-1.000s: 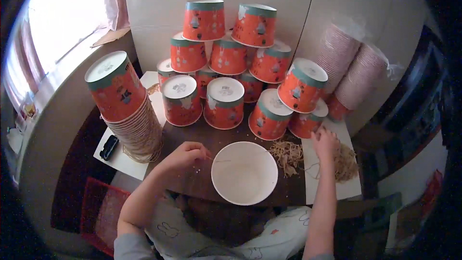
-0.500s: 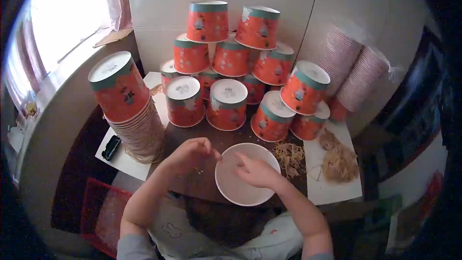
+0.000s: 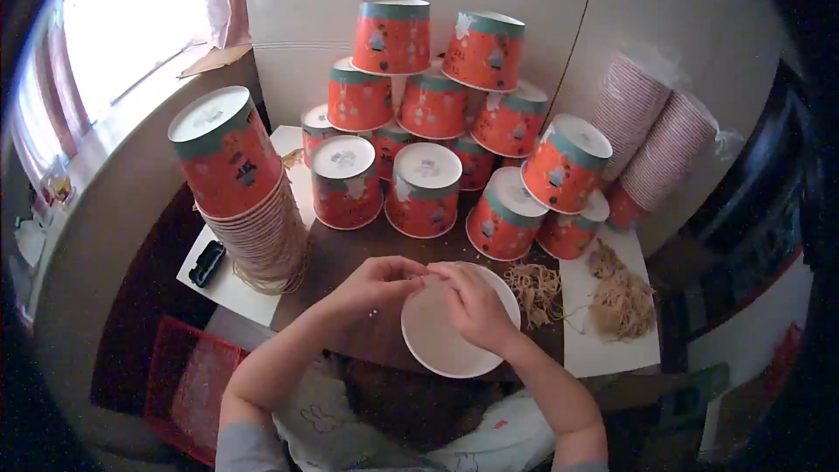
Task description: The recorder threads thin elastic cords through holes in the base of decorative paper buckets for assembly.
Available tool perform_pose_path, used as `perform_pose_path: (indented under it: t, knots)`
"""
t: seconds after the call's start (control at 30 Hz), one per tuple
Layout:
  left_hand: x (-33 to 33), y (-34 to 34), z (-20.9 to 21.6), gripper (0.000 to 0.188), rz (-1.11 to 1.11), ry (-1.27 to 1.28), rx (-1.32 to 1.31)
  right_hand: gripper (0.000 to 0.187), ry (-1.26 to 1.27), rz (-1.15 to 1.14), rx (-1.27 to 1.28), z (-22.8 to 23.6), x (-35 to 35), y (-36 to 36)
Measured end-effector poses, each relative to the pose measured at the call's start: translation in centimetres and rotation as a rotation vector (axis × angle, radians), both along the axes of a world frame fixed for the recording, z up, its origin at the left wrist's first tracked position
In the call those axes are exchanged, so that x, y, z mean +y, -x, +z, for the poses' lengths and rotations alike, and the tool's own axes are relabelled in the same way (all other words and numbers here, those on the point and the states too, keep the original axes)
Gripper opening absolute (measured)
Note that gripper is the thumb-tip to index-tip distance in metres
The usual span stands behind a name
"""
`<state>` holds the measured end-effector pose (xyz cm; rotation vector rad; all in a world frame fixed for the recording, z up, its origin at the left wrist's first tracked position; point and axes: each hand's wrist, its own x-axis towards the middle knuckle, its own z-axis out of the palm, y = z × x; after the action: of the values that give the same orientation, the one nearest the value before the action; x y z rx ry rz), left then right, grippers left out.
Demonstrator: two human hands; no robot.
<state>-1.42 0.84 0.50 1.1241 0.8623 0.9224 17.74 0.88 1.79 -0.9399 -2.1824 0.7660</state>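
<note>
Two hands, fingertips close together! Left hand (image 3: 380, 287) and right hand (image 3: 479, 306) hover at the white tub's (image 3: 441, 343) far-left rim, right overhanging it; whether either pinches anything, can't tell.

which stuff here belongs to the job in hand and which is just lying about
Seems part of it: open white-lined bucket by the left hand and right hand; tan strands; upturned orange buckets.
Seems just lying about: black object; red basket; cardboard.

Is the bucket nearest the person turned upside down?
No, that white-rimmed paper bucket opens upward, its pale inside showing under the right hand.
</note>
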Motion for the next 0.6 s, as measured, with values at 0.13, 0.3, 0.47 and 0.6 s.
perform_pose_path:
  t: [0.13, 0.3, 0.47, 0.6]
  knots:
    - [-0.1, -0.6, -0.3, 0.023, -0.008, -0.185, 0.229, 0.03, -0.326, 0.021, 0.027, 0.1, 0.9, 0.2]
    - [-0.3, -0.7, -0.5, 0.018, 0.014, -0.326, 0.302, 0.029, -0.141, 0.015, 0.032, -0.1, 1.1, 0.6]
    - [-0.5, -0.9, -0.1, 0.016, 0.048, -0.348, 0.329, 0.025, -0.167, -0.011, 0.017, 0.4, 1.2, 1.1]
    - [-0.5, -0.9, 0.1, 0.012, 0.066, -0.379, 0.423, 0.028, -0.238, -0.007, 0.019, -0.3, 1.6, 1.1]
